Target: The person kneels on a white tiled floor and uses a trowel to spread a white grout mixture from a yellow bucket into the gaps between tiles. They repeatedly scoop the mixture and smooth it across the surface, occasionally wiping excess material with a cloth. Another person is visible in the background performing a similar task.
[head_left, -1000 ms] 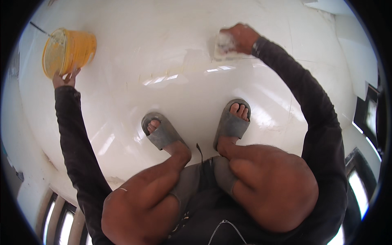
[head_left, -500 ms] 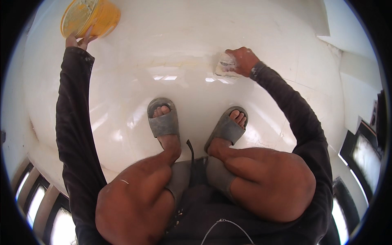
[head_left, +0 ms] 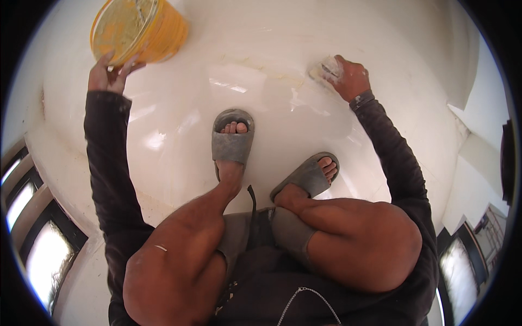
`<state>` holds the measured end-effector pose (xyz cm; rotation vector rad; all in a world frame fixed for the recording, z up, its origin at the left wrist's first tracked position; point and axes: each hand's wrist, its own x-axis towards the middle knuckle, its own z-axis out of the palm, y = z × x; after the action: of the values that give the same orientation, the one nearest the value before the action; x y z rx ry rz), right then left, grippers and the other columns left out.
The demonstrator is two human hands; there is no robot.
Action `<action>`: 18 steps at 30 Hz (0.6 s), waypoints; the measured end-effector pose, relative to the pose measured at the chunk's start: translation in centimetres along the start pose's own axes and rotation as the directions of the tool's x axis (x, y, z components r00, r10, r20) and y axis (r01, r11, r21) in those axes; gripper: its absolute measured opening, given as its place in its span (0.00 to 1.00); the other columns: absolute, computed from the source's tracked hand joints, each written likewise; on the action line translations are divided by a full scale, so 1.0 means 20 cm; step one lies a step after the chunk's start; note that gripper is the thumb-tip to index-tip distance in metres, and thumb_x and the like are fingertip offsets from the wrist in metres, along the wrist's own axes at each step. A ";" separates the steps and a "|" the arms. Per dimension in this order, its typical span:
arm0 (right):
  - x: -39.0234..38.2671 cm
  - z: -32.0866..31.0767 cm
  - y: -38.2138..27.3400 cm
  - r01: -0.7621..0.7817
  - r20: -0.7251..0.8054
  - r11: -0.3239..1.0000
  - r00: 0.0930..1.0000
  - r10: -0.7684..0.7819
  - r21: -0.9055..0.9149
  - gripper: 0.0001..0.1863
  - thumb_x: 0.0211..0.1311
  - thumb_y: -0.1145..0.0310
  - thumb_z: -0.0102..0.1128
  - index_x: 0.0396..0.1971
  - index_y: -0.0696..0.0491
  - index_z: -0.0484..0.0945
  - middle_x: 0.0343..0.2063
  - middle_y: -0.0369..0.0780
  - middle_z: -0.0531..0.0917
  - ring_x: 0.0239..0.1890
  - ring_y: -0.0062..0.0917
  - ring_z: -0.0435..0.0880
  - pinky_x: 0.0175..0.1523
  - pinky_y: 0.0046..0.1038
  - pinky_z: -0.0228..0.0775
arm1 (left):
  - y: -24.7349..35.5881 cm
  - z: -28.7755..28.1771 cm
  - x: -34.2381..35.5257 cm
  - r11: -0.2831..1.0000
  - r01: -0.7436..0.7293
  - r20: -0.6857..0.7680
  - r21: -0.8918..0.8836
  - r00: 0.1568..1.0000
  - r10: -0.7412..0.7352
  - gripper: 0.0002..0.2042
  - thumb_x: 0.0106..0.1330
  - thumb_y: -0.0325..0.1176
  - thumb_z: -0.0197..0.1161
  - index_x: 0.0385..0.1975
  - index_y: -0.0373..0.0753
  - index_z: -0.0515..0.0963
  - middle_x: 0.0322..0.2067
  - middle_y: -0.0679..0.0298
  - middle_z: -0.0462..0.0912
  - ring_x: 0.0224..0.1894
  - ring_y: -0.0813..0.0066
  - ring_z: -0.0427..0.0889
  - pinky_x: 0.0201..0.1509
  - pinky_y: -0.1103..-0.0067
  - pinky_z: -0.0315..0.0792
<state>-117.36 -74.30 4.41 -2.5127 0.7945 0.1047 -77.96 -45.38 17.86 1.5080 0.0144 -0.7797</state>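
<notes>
At the upper left, my left hand (head_left: pixel 111 73) grips the near rim of a yellow plastic bucket (head_left: pixel 173 33), which is tilted with its mouth toward the left. Pale greyish paste (head_left: pixel 120 28) coats the inside of the bucket. On the right, my right hand (head_left: pixel 353 79) is closed around a pale, paste-smeared flat pad (head_left: pixel 319 69), held low at the glossy floor. Its exact kind is obscured by the paste and my fingers. A faint yellowish line of paste (head_left: pixel 255 66) runs across the floor between both hands.
My feet in grey slide sandals (head_left: pixel 232 145) stand on the shiny white tiled floor (head_left: pixel 179 98), between my arms. A pale wall (head_left: pixel 484 103) rises at the right. Dark-framed openings with bright light (head_left: pixel 49 261) show at the lower left and lower right.
The bucket and my left hand have shifted right in the view. My right hand has moved right with the pad. My left foot has stepped forward, and the view has turned a little.
</notes>
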 end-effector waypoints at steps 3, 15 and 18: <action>0.05 0.04 -0.04 0.084 -0.024 0.996 0.996 -0.083 0.025 0.27 0.51 0.45 0.63 0.42 0.51 0.76 0.28 0.46 0.83 0.34 0.43 0.82 0.41 0.41 0.74 | -0.06 -0.15 -0.20 0.999 0.009 -0.013 -0.030 1.000 -0.009 0.25 0.65 0.26 0.46 0.58 0.23 0.49 0.53 0.34 0.63 0.51 0.39 0.74 0.54 0.58 0.77; 0.22 0.15 -0.26 0.210 0.050 0.961 0.978 -0.205 -0.182 0.29 0.51 0.45 0.62 0.46 0.50 0.75 0.29 0.46 0.83 0.36 0.41 0.82 0.43 0.40 0.74 | -0.12 -0.44 -0.69 0.992 -0.018 -0.355 -0.126 0.934 -0.028 0.24 0.66 0.26 0.41 0.59 0.22 0.49 0.55 0.34 0.62 0.52 0.38 0.73 0.54 0.56 0.76; 0.30 0.10 -0.28 0.139 0.015 0.971 0.990 -0.139 -0.195 0.29 0.50 0.45 0.63 0.46 0.50 0.75 0.29 0.47 0.83 0.36 0.41 0.82 0.44 0.40 0.74 | -0.10 -0.48 -0.76 0.986 -0.058 -0.444 -0.155 0.896 -0.017 0.23 0.66 0.27 0.43 0.58 0.22 0.50 0.53 0.34 0.64 0.50 0.35 0.73 0.50 0.57 0.79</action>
<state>-109.09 -72.44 3.83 -2.7456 0.6316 0.1432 -86.14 -29.78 22.20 1.4957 0.3969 -0.3896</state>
